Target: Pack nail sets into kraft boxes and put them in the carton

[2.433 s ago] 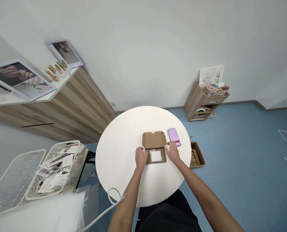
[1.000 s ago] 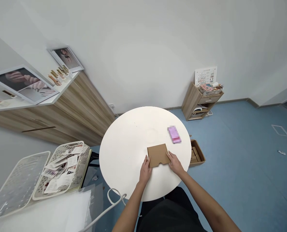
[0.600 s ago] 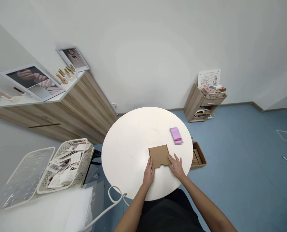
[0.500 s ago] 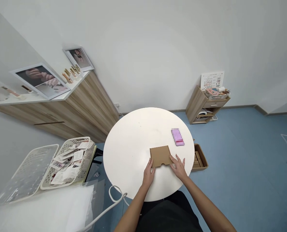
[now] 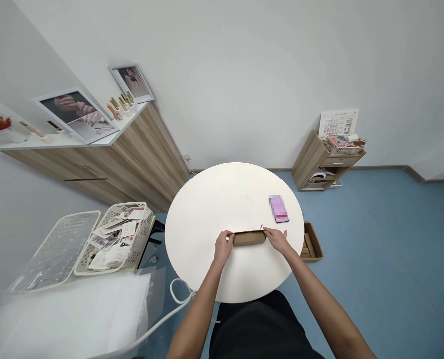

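A closed kraft cardboard mailer box [image 5: 249, 238] stands tipped up on the white round table [image 5: 210, 209], showing only its narrow side. My left hand [image 5: 222, 248] grips its left end, and my right hand [image 5: 276, 239] holds its right end. The box's underside faces away from view. Just beyond my right hand lies a phone with a pink, pixelated screen [image 5: 279, 209], flat on the tabletop and not touched by either hand.
An open cardboard carton of small boxes [image 5: 312, 243] sits on the blue floor past the table's right edge. At lower left are a white basket of printed cards [image 5: 121, 237] and a clear tray [image 5: 55, 249]. A white cable [image 5: 177, 294] loops near the table.
The box no longer lies flat; it has been tipped up on its edge. My hands have moved from its near side to its two ends. The view has shifted slightly.
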{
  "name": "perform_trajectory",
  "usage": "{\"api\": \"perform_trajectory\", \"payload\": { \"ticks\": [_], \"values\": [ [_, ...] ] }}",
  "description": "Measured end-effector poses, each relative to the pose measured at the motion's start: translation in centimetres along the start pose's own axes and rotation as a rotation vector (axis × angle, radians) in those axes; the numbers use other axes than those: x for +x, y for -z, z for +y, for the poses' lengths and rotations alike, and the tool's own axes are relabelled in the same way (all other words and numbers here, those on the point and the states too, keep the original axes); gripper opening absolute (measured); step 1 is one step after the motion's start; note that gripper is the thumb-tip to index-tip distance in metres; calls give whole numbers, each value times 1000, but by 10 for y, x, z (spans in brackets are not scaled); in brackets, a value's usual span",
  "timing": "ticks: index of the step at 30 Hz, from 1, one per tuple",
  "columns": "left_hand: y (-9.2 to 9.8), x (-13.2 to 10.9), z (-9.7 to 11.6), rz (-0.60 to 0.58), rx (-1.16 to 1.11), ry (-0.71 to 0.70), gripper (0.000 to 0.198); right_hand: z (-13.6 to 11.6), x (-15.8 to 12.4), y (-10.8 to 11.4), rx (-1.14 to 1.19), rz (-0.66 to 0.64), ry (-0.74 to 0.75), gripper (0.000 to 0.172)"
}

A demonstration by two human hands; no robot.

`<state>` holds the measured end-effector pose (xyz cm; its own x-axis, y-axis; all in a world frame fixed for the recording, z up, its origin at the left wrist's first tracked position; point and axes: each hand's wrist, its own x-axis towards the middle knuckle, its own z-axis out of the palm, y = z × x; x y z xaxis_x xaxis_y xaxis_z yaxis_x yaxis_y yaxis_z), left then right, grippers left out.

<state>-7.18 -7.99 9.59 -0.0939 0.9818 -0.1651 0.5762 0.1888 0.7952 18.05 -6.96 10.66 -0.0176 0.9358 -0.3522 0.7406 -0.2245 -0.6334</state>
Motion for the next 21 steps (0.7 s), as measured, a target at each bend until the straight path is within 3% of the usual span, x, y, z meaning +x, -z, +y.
{"api": "perform_trajectory", "payload": {
  "ticks": [7, 13, 17, 21],
  "values": [
    [6, 23, 7, -90, -83, 102, 17, -10, 20, 20, 129, -120, -82, 30],
    [12, 21, 6, -144, -168, 143, 14, -7, 18, 18, 129, -86, -77, 24],
    [9, 15, -5, -121, -136, 45, 17, -5, 14, 11, 33, -82, -48, 34],
    [-3, 1, -18, -29, -56, -210, 24, 0, 3, -1, -160, -62, 48, 48]
  ]
}}
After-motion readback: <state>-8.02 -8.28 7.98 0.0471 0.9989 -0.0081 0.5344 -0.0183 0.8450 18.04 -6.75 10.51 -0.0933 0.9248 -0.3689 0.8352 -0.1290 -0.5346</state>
